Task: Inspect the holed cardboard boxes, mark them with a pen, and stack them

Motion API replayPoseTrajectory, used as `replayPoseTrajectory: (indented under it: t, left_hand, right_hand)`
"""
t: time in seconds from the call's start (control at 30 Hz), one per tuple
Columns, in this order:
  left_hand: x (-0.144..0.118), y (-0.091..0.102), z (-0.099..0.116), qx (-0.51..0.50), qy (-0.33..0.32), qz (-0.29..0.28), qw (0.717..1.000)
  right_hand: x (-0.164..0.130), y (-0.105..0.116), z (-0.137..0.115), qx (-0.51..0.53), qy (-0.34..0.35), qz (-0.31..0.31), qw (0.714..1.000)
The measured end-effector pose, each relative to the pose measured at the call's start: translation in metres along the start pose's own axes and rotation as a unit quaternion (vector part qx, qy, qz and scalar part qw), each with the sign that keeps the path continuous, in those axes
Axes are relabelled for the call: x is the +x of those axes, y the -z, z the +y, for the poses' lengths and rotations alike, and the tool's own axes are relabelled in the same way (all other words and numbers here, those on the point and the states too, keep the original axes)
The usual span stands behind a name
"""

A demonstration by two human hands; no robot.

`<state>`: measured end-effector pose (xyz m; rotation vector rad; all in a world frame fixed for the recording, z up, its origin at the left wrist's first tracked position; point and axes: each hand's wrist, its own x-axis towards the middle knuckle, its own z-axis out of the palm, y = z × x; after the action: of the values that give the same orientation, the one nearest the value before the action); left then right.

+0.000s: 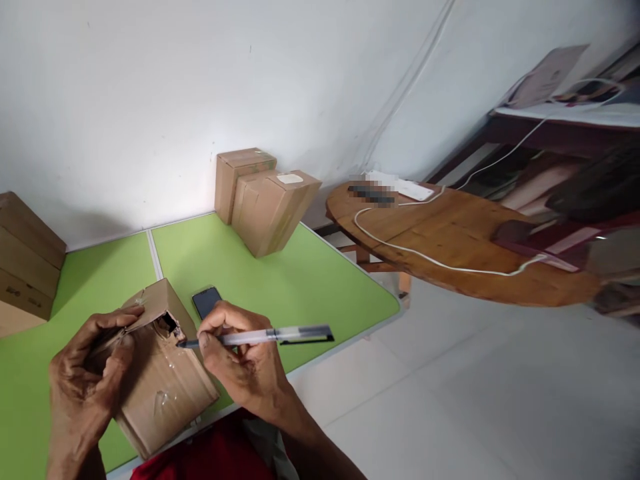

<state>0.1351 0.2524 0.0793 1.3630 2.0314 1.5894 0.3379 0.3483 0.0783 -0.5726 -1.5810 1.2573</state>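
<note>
A cardboard box (170,387) stands at the near edge of the green table, with a ragged dark hole near its upper right corner and bits of clear tape on its side. My left hand (93,367) grips a flap or edge of the box between thumb and fingers. In my right hand (245,360) is a pen (280,335), pinched near its tip, which points left and touches or nearly touches the torn edge of the hole. A dark phone (207,301) lies flat just behind my right hand.
Two closed cardboard boxes (270,207) stand at the back of the green table (330,300), against the wall. Another box (30,260) is at the far left. To the right, a round wooden table (450,233) holds a white cable and a power strip (400,187).
</note>
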Motion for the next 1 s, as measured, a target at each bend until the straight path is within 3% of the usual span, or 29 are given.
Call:
replayPoseTrajectory:
  t: [0.13,0.23,0.3,0.33,0.4,0.47,0.53,0.63,0.8,0.9,1.0]
  left_hand:
    - [0.002,0.004,-0.005,-0.001,0.011,-0.013,1.000]
    - [0.004,0.006,-0.011,0.003,0.010,-0.013,1.000]
    - [0.003,0.006,-0.009,-0.005,0.010,-0.006,1.000]
    - [0.002,0.005,-0.007,-0.015,0.013,0.002,1.000]
    - [-0.001,0.003,0.000,-0.034,0.030,0.023,0.999]
    - [-0.004,0.001,0.008,-0.037,0.051,0.050,0.997]
    - [-0.007,-0.001,0.013,-0.033,0.062,0.062,0.996]
    - [-0.009,-0.002,0.015,-0.037,0.056,0.056,0.996]
    - [-0.005,0.001,0.004,-0.028,0.041,0.042,0.998]
    - [-0.001,0.006,-0.009,-0.022,0.008,0.022,0.999]
    - [0.000,0.008,-0.012,-0.023,-0.002,0.017,1.000]
  right_hand:
    - [0.006,0.003,-0.003,0.040,-0.027,0.011,0.999]
    - [0.018,0.010,0.010,0.070,-0.026,0.028,0.997]
    - [0.030,0.024,0.028,0.015,-0.029,0.049,0.998]
    - [0.037,0.033,0.040,-0.061,-0.045,0.050,0.996]
    - [0.048,0.053,0.064,-0.270,-0.113,0.020,0.956]
    - [0.052,0.070,0.087,-0.425,-0.193,-0.018,0.884]
    - [0.048,0.081,0.106,-0.484,-0.244,-0.035,0.839]
    - [0.035,0.085,0.126,-0.520,-0.287,-0.048,0.803]
    - [0.024,0.085,0.139,-0.554,-0.313,-0.065,0.768]
    - [0.022,0.083,0.135,-0.567,-0.300,-0.060,0.765]
    - [0.013,0.066,0.127,-0.564,-0.281,-0.059,0.774]
